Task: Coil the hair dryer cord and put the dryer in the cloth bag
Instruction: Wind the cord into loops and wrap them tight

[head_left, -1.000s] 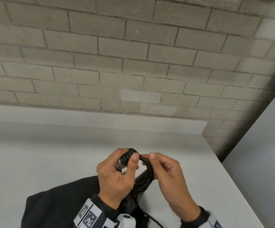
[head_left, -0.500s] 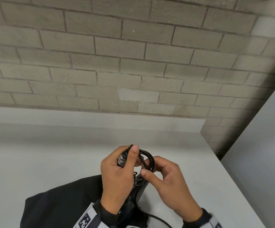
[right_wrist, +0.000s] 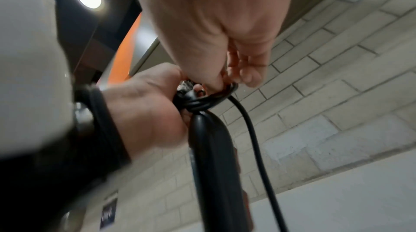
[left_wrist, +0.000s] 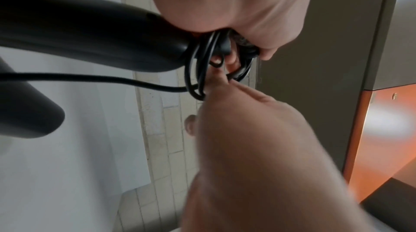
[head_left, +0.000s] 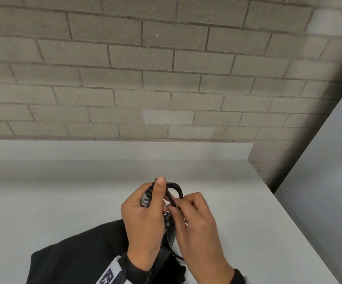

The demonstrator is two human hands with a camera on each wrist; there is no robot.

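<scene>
- We see the left hand [head_left: 143, 220] gripping the small coil of black cord [head_left: 175, 190] at the end of the hair dryer's handle [head_left: 170, 232], thumb laid over the loops.
- We find the right hand [head_left: 196, 226] pinching a strand of that cord between thumb and fingertips, touching the coil.
- The hair dryer hangs below both hands, over the black cloth bag [head_left: 76, 259], which lies on the grey table [head_left: 63, 201].
- One free length of cord trails down beside the handle.
- Behind the table we note a brick wall [head_left: 145, 68].
</scene>
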